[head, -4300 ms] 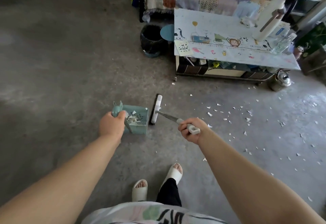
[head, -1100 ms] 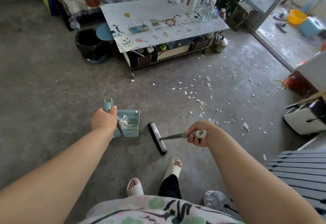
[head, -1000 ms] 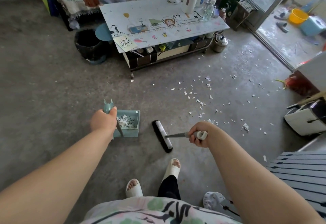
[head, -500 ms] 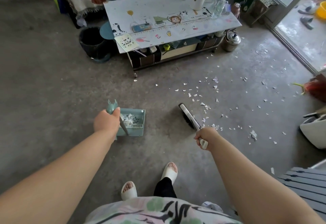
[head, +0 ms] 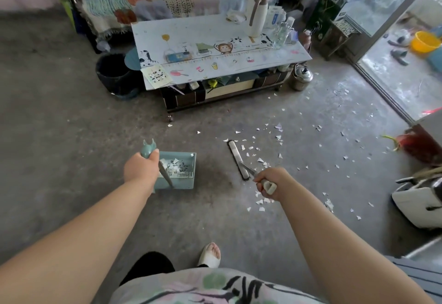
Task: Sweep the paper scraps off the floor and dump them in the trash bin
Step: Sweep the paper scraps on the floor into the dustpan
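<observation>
The person stands on the bare concrete floor (head: 71,136) with both arms stretched out. The left hand (head: 141,168) is curled tight round the upright handle of a teal dustpan (head: 178,184), which sits on the floor with a small heap of scraps in it. The right hand (head: 270,180) is closed round the handle of a long-handled brush (head: 238,159) – its narrow head is down on the floor, just right of the dustpan and apart from it. White paper scraps (head: 260,160) lie scattered around the brush head and further off to the right. The black trash bin (head: 112,74) stands well beyond the dustpan, beside the left end of a low counter (head: 215,40).
</observation>
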Tool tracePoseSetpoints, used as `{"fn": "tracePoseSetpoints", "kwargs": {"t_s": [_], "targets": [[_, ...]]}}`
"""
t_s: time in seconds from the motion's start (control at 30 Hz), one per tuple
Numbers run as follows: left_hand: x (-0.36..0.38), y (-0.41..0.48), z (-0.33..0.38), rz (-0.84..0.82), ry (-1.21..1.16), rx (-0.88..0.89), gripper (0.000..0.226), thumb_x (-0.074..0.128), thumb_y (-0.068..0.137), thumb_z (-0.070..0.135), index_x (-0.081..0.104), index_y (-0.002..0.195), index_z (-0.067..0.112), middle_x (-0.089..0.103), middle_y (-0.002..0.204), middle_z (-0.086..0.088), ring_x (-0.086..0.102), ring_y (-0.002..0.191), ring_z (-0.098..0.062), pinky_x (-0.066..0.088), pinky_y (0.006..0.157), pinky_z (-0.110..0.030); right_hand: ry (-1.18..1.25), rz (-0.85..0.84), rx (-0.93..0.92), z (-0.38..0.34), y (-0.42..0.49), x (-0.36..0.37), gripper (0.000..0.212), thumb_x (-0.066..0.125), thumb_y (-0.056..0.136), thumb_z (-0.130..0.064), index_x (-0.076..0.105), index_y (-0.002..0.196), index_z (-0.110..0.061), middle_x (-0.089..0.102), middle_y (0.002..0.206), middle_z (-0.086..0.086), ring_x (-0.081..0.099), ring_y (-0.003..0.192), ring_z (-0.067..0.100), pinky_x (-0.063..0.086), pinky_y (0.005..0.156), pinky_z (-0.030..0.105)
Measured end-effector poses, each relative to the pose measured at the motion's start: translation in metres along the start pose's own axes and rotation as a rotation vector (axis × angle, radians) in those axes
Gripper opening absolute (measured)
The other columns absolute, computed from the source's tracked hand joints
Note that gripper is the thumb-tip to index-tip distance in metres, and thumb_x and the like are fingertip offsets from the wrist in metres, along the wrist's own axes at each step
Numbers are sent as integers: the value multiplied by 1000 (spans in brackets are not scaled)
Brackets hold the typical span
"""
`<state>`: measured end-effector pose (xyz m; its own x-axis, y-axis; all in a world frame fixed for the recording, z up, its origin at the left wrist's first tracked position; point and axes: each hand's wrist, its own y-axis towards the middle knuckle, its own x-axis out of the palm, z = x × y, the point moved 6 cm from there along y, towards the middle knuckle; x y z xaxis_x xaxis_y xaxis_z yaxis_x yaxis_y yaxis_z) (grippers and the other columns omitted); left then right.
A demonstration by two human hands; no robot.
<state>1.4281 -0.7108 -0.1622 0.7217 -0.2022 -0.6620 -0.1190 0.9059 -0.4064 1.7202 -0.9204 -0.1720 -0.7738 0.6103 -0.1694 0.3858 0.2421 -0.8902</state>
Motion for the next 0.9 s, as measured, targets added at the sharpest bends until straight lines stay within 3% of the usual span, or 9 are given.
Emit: {"fn": "tracePoseSetpoints", "kwargs": {"t_s": [0.27, 0.63, 0.77, 0.9], "targets": [[3, 17, 18, 2, -6, 7, 43, 52, 85, 56, 63, 84, 14, 70, 81, -12, 69, 77, -36, 57, 79, -46, -57, -33, -3, -29, 16, 19, 25, 52, 82, 10, 51, 99, -9, 47, 62, 9, 46, 27, 13, 39, 36, 16], [-27, 106, 47, -104, 94, 41, 41, 57, 86, 55, 65, 91, 15, 71, 81, -10, 70, 80, -34, 56, 81, -43, -195, -98, -62, -113, 32, 98, 21, 55, 81, 6, 52, 93, -11, 49, 63, 8, 50, 39, 14, 38, 42, 17], [-45, 150, 61, -190, 180, 83, 37, 59, 88, 51, 64, 94, 15, 71, 83, -10, 69, 83, -32, 55, 83, -42, -373, -121, -84, -155, 36, 146, 14, 56, 83, 6, 51, 77, -6, 49, 60, 11, 48, 50, 18, 36, 49, 21], [-63, 185, 70, -306, 272, 133, 27, 62, 88, 46, 62, 88, 19, 67, 72, -4, 65, 70, -23, 54, 75, -35, -502, -175, -102, -191, 40, 196, 21, 54, 85, 6, 50, 67, -4, 49, 47, 10, 45, 46, 19, 33, 47, 20]]}}
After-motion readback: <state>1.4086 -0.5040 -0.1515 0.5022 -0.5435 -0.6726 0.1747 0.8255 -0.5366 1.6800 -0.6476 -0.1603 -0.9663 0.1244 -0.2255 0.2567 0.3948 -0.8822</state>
